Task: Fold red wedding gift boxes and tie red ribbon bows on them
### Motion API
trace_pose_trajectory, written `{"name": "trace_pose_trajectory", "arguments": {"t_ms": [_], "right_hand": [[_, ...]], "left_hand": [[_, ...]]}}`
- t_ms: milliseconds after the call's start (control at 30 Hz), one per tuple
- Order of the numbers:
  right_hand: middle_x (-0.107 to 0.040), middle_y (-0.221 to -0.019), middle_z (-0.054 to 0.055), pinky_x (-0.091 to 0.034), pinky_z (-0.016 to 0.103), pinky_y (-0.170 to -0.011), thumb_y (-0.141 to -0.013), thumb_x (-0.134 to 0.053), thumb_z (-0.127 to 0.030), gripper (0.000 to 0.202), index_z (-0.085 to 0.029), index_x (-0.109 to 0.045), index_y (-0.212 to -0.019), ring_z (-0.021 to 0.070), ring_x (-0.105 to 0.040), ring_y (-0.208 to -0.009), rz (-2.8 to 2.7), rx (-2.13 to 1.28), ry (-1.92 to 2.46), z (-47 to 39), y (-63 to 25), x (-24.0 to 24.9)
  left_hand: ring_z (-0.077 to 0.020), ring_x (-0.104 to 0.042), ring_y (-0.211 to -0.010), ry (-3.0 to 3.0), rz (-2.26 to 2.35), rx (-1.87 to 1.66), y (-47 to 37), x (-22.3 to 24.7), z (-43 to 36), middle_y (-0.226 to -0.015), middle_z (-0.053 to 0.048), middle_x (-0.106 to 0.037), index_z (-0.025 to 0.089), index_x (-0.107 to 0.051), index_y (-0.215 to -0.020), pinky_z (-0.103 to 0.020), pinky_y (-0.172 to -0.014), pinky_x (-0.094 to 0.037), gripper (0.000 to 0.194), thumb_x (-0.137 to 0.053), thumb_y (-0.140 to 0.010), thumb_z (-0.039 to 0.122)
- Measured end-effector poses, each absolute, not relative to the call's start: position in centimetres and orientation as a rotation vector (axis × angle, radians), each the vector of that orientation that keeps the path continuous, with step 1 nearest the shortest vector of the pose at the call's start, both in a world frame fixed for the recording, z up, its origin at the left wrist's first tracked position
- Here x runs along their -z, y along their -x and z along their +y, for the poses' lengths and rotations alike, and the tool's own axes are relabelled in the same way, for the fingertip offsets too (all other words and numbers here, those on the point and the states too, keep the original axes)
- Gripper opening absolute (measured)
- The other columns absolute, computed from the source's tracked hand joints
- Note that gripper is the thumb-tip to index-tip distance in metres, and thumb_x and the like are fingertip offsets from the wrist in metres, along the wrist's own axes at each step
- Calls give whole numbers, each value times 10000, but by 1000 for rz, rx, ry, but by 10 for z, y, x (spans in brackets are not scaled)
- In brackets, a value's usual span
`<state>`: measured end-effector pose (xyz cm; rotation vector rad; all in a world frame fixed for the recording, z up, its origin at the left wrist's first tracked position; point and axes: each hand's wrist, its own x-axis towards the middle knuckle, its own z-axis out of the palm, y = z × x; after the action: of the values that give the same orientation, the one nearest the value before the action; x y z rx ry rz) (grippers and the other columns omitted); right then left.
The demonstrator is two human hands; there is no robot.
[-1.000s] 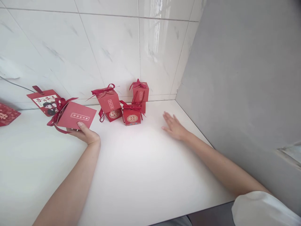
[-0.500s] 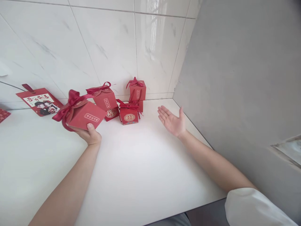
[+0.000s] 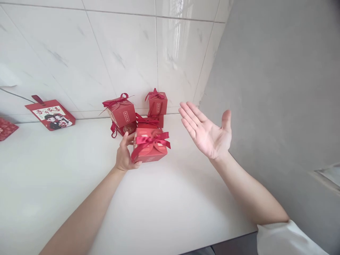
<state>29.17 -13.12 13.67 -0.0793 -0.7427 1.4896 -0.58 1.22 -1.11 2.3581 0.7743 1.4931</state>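
My left hand (image 3: pixel 125 154) is wrapped round the left side of a red gift box (image 3: pixel 152 156) with a dark red ribbon bow on its lid. That box is in front of a smaller red box (image 3: pixel 147 123) and hides most of it. To the right, my right hand (image 3: pixel 209 136) is held up, palm showing, fingers stretched and thumb apart, with nothing in it. Behind my left hand, a ribboned red box (image 3: pixel 122 115) rests on another red box (image 3: pixel 129 129). A further red box with a bow (image 3: pixel 157 105) stands on top of another near the wall.
A red card bag with a cartoon couple (image 3: pixel 54 118) leans at the wall on the left. A patterned red item (image 3: pixel 7 129) lies at the far left edge. White tiles (image 3: pixel 127 46) back the white table (image 3: pixel 159 205); a grey panel (image 3: pixel 278 88) borders the right.
My left hand has carried the gift box rightwards and turned it so the bow faces up. My right hand has risen closer to the camera, still spread. The view has shifted slightly.
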Motion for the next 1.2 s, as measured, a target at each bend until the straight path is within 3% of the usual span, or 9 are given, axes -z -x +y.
{"name": "trace_pose_trajectory", "arguments": {"t_ms": [100,267,500,633,767,933,1067,1133,1200], "right_hand": [[-420,-1520,45,-239,434,-1197,-885,-310,-672,732,-208,-396,-1446,150,-233,-1477,-838,-1479,-4,-135,-288,-151],[-454,-1497,14,-241,421,-1190,-883,-302,-670,710,-221,-431,-1418,125,-210,-1481,-954,-1346,-26,-133,-280,-169],[-458,-1494,-10,-296,523,-1147,-868,-345,-715,664,-333,-444,-1402,181,-250,-1474,-899,-1407,-108,-118,-274,-177],[-410,-1528,7,-329,508,-1135,-920,-287,-637,646,-306,-339,-1472,161,-277,-1462,-705,-1442,-337,-106,-259,-181],[-425,-1516,31,-324,521,-1137,-894,-319,-663,697,-254,-382,-1455,189,-290,-1459,-671,-1516,-201,-100,-222,-174],[-422,-1515,32,-317,483,-1151,-891,-293,-674,688,-240,-457,-1399,176,-295,-1456,-692,-1568,-87,-100,-196,-165],[-435,-1504,50,-320,480,-1147,-906,-284,-656,664,-237,-452,-1393,156,-300,-1452,-677,-1644,-154,-104,-190,-162],[-436,-1502,71,-307,503,-1149,-895,-291,-680,688,-230,-458,-1388,174,-307,-1450,-668,-1708,-158,-108,-185,-159],[-434,-1503,79,-281,530,-1156,-879,-302,-710,711,-234,-470,-1380,200,-314,-1447,-649,-1760,-145,-114,-177,-157]], "left_hand": [[-327,-597,-1094,-2403,642,-1375,0,4,6,-1229,-167,-579,185,-138,-1533,-461,-851,-526,1115,-622,-671,701],[-287,-578,-1107,-2271,729,-1334,0,-2,0,-1219,-158,-583,174,-292,-1494,-436,-931,-482,753,-493,-865,536],[-217,-619,-930,-1691,1094,-1557,6,-5,4,-959,-68,-647,193,-637,-1094,-341,-835,-501,369,-486,-902,469],[-180,-621,-798,-1514,1219,-1640,11,1,11,-828,-46,-635,186,-657,-987,-286,-693,-492,314,-459,-918,421],[-172,-616,-877,-1430,1302,-1900,15,-11,17,-906,-55,-624,191,-603,-1029,-278,-723,-484,248,-452,-918,353],[-250,-473,-1288,-1809,1181,-2376,2,-75,-11,-1389,-116,-465,212,-479,-1304,-417,-1045,-410,469,-490,-903,454],[-295,-282,-1449,-2577,638,-2351,-31,-109,-55,-1535,-42,-333,280,-389,-1444,-480,-1210,-181,679,-353,-882,659],[-302,-163,-1493,-2827,404,-2222,-49,-112,-72,-1602,14,-221,325,-296,-1497,-472,-1240,-29,850,-374,-789,789],[-327,-38,-1508,-2853,390,-2086,-62,-108,-83,-1640,13,-70,319,-139,-1545,-490,-1239,19,1093,-446,-661,883]]}}
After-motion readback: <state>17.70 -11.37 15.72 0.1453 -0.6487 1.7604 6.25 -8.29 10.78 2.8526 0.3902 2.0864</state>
